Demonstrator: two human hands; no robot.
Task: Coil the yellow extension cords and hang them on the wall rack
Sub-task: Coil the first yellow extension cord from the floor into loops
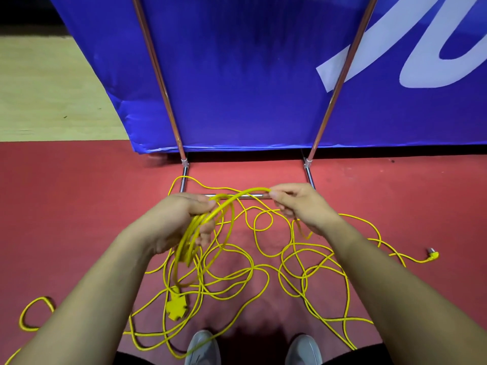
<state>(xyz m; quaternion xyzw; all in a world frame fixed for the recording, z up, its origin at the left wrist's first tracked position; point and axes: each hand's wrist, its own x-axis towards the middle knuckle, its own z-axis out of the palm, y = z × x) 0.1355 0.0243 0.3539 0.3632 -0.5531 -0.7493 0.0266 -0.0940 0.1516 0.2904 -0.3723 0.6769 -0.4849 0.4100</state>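
**Here, a yellow cord (194,231) partly coiled between two hands**

The person stands on a red floor (79,206) and looks down at both bare arms. The left hand (181,222) holds several loops of the cord together. Its fingers are curled around the bundle and the thumb lies on top. The loops hang down from this hand, and below them a flat yellow socket block (175,308) hangs at the end of the cord, close to the floor.

From the left hand one strand rises in an arch to the right hand (303,209). This hand pinches the strand between the thumb and the fingertips, and the other fingers are bent in toward the palm. The strand then drops down under the hand.

Most of the cord lies loose on the floor in many crossing curves, in front of the feet and to both sides. Its yellow plug (433,255) lies far out on the right, well apart from the hands.

Behind the cord stands a blue banner (237,75) on a metal frame (335,93). The low bar of the frame runs just behind the hands. Two grey shoes (201,347) show at the bottom edge.
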